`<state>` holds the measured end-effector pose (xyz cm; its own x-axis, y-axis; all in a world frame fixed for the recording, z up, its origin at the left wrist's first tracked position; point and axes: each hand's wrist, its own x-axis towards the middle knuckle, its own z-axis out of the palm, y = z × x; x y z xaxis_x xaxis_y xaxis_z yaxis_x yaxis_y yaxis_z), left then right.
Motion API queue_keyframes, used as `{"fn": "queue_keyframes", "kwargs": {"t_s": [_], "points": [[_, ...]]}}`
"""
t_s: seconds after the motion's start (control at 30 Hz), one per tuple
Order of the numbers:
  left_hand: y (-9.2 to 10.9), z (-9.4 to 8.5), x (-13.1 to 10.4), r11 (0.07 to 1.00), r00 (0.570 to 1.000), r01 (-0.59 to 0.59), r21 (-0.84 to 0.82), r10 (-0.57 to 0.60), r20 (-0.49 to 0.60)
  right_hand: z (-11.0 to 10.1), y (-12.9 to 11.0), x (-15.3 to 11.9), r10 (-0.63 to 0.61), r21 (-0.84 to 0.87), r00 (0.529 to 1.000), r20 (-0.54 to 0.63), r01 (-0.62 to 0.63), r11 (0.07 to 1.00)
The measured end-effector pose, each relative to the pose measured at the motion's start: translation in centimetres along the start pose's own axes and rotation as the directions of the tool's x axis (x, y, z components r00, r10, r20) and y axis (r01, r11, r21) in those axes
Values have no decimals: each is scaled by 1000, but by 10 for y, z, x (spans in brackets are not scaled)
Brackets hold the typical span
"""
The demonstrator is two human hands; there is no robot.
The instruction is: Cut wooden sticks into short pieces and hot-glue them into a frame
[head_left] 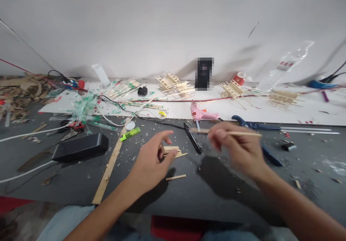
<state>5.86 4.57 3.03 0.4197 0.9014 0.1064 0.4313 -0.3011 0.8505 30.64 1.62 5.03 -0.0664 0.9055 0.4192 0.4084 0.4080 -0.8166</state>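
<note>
My right hand (234, 145) pinches a thin wooden chopstick (247, 134), held roughly level above the dark table; it is slightly blurred. To its left, my left hand (151, 158) hovers with thumb and fingers curved apart and nothing between them. Partly hidden behind those fingers lies a small bundle of short cut sticks (173, 149). One more short stick (176, 177) rests alone nearer to me. Between the hands lies a black pen (193, 138). A pink glue gun (204, 113) sits just beyond it, its nozzle pointing toward me.
Large blue-handled cutters (259, 125) lie at right. Wooden stick models (175, 85) stand on a white board (178, 110) along the wall. At left are a black box (81, 147), a green highlighter (130, 134), a wooden strip (109, 169), plastic wrappers (86, 107) and cables.
</note>
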Motion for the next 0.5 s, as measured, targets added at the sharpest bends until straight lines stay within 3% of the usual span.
{"fn": "queue_keyframes", "kwargs": {"t_s": [0.03, 0.1, 0.13, 0.23, 0.37, 0.43, 0.5], "points": [[-1, -3, 2, 991, 994, 88, -105, -95, -56, -15, 8, 8, -53, -216, 996, -78, 36, 976], [-3, -8, 8, 917, 965, 198, -345, -245, -98, -43, 30, 26, -66, -565, 997, -51, 25, 825], [-3, -11, 11, 866, 952, 216, -452, -289, -98, -55, 42, 34, 5, -653, 1000, 3, -2, 757], [-2, -16, 15, 734, 934, 218, -643, -348, -80, -75, 74, 49, 92, -689, 994, 55, -29, 724], [1, -16, 10, 698, 938, 229, -678, -344, -38, -66, 76, 39, 51, -680, 993, -104, -108, 726], [2, -13, 6, 739, 951, 207, -641, -306, -46, -48, 58, 27, 22, -634, 984, -176, -130, 762], [4, -7, 2, 795, 964, 165, -584, -255, -74, -21, 34, 13, 59, -546, 992, -111, -110, 831]]}}
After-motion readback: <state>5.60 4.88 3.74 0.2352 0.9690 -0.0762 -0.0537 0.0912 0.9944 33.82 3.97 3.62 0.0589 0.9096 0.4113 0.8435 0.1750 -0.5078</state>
